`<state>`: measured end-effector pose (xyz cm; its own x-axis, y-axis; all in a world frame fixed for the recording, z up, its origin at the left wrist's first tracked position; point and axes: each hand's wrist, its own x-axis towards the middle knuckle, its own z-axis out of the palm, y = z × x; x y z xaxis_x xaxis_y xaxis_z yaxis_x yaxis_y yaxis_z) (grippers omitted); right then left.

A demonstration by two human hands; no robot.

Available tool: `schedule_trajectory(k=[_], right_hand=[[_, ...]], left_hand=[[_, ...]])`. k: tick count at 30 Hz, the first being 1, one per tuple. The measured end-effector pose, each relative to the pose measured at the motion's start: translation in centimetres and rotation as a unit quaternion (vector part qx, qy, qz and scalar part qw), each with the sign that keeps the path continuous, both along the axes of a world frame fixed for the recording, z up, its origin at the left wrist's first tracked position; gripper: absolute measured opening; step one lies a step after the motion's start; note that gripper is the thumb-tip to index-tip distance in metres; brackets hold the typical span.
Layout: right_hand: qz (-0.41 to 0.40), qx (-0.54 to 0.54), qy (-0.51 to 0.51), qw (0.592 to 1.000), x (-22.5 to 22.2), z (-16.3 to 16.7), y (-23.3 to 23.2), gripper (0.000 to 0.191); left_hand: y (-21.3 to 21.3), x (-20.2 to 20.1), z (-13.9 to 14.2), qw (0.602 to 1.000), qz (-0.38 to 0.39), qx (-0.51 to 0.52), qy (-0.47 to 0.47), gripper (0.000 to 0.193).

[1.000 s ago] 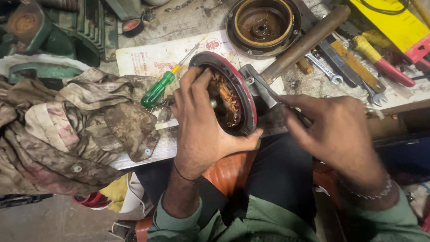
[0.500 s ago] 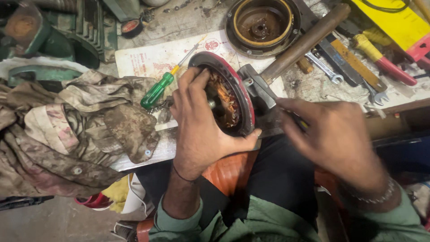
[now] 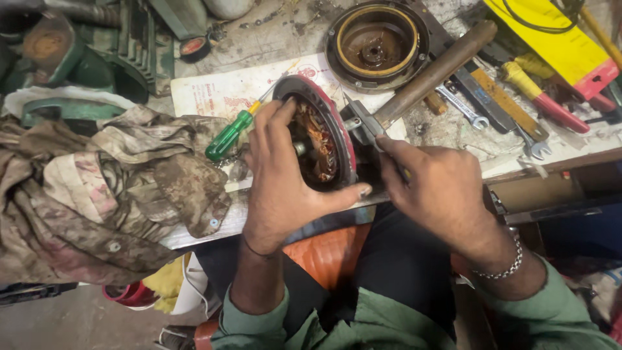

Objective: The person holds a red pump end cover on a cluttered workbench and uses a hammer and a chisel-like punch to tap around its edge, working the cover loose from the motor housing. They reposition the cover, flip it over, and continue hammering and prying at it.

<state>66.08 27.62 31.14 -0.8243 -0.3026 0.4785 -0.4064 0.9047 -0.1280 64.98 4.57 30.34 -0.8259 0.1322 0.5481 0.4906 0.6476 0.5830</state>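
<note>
A heap of stained, mottled brown rags (image 3: pixel 97 194) covers the left of the cluttered grey surface (image 3: pixel 272 39). Behind the work, a round dark metal housing with a brass-coloured inner ring (image 3: pixel 377 45) lies flat, and a long wooden-handled hammer (image 3: pixel 431 74) slants down from the right towards the work.

At the near edge stands a round motor part with a red rim and copper windings inside (image 3: pixel 321 139), tilted on its side. The left hand (image 3: pixel 278 175) wraps over it from the left, fingers (image 3: pixel 272 123) curled across the open face and thumb pressed under the rim. The right hand (image 3: pixel 437 188) sits just right of it, fingers closed on a small grey metal tool (image 3: pixel 363 126) that touches the rim. A green-handled screwdriver (image 3: pixel 228 136) lies beside the left fingers.
</note>
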Motion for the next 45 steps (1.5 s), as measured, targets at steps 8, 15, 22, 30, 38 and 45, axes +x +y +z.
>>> schedule_trajectory(k=[8,15,22,30,38,45], right_hand=[[-0.023,0.010,-0.004,1.000,0.6,-0.7,-0.5,0.022],[-0.030,0.017,-0.006,0.999,0.7,-0.2,-1.3,0.021],[-0.007,0.005,-0.008,1.000,1.7,1.0,-0.6,0.022],[-0.041,0.028,-0.037,0.998,0.8,0.9,-1.1,0.024],[-0.018,0.017,-0.025,0.999,0.7,1.4,-0.9,0.022],[-0.007,0.016,-0.024,1.000,0.7,1.6,-0.9,0.022]], left_hand=[[-4.3,-0.3,0.2,0.991,-0.125,0.007,-0.044,0.109],[-4.3,0.1,0.7,0.993,-0.110,-0.019,-0.034,0.108],[-3.9,-0.7,0.2,0.993,-0.106,-0.021,-0.041,0.100],[-3.3,-1.6,-0.7,0.996,-0.077,-0.024,-0.040,0.097],[-1.9,-2.0,-1.0,0.997,-0.025,0.036,-0.068,0.073],[-1.1,-2.0,-0.9,0.996,-0.001,0.065,-0.067,0.072]])
